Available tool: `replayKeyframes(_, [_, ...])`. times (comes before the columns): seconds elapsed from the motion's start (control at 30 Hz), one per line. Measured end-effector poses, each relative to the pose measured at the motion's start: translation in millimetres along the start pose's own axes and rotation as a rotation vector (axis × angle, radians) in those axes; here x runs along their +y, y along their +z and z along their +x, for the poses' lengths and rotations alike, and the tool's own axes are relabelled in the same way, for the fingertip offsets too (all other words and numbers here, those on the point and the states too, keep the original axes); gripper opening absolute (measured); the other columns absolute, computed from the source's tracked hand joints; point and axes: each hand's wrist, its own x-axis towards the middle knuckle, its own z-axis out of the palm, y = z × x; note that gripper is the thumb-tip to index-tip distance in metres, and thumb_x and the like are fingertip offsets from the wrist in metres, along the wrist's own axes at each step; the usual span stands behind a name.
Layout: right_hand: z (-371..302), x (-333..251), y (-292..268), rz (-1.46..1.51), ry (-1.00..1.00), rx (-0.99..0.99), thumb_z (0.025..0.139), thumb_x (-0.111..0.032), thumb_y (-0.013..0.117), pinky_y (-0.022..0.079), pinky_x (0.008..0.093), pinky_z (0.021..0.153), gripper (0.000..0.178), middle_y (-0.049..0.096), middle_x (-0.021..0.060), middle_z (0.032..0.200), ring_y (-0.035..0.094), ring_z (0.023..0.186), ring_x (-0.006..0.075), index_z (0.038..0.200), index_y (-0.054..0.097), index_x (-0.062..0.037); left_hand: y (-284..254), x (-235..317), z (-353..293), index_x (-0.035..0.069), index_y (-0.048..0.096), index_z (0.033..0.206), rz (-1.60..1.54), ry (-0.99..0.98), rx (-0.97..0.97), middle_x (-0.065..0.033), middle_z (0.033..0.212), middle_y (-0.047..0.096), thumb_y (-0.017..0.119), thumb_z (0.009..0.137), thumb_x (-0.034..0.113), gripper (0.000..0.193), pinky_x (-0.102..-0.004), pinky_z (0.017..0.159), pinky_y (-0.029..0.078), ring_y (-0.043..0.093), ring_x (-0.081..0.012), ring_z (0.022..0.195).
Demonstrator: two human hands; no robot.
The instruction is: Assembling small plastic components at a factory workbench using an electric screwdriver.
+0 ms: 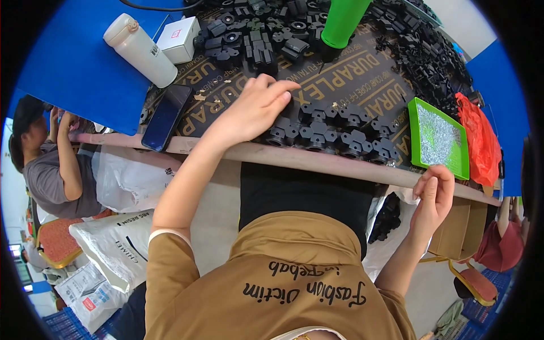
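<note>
My left hand [258,110] is over the table, just left of a group of black plastic parts [317,135] set in rows near the front edge. Its index finger stretches to the right with the thumb apart below it, and nothing shows between them. My right hand [435,195] is at the table's front edge, below a green tray [415,133] of small silvery screws [439,136]. Its fingers are curled toward the thumb; whatever they hold, if anything, is hidden.
Heaped black parts [260,48] cover the far side, around a green container [343,22]. At left are a white flask [141,51], a small white box [178,39] and a phone [167,118]. A red plastic bag [479,139] lies right of the tray. Another person [45,153] sits at left.
</note>
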Motion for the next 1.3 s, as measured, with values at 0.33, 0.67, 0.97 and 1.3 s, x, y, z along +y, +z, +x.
replayKeyframes(0.33, [-3.0, -24.1, 11.0, -0.346, -0.335, -0.127, 0.084, 0.001, 0.056, 0.039, 0.0233, 0.056, 0.007, 0.058, 0.0068, 0.081, 0.052, 0.068, 0.0146, 0.086, 0.061, -0.0034, 7.8, 13.2, -10.3, 0.006, 0.044, 0.130, -0.116, -0.066, -0.011, -0.0157, 0.124, 0.047, 0.050, 0.092, 0.027, 0.045, -0.0369, 0.100, 0.033, 0.043, -0.0313, 0.114])
replayKeyframes(0.67, [-30.7, -132.5, 158.6, 0.564, -0.744, -1.098, 0.078, -0.017, 0.061, 0.045, 0.0344, 0.083, 0.054, 0.043, 0.0075, 0.128, 0.050, 0.110, 0.0183, 0.129, 0.043, -0.0222, 23.0, 19.4, -30.2, 0.005, 0.048, 0.127, -0.130, -0.055, 0.198, -0.0160, 0.125, 0.046, 0.061, 0.084, 0.022, 0.048, -0.0367, 0.102, 0.031, 0.041, -0.0316, 0.121])
replayKeyframes(0.97, [-27.4, -81.0, 96.3, 0.237, -1.210, -0.765, 0.081, -0.013, 0.057, 0.046, 0.0334, 0.066, 0.025, 0.057, 0.0088, 0.109, 0.057, 0.092, 0.0215, 0.104, 0.060, -0.0023, 32.4, 38.4, -33.9, 0.007, 0.067, 0.098, 0.168, 0.144, 0.717, -0.0096, 0.106, 0.055, 0.063, 0.080, 0.011, 0.020, -0.0364, 0.086, 0.039, 0.049, -0.0266, 0.100])
replayKeyframes(1.3, [72.5, 35.6, -80.4, -1.011, -0.128, -0.189, 0.082, -0.003, 0.059, 0.046, 0.0344, 0.070, 0.013, 0.060, 0.0158, 0.088, 0.059, 0.079, 0.0289, 0.094, 0.060, 0.0018, 96.4, 176.9, 103.0, 0.003, 0.067, 0.071, 0.170, 0.762, -0.085, -0.0142, 0.075, 0.063, 0.061, 0.070, 0.008, 0.007, -0.0404, 0.065, 0.052, 0.063, -0.0326, 0.076])
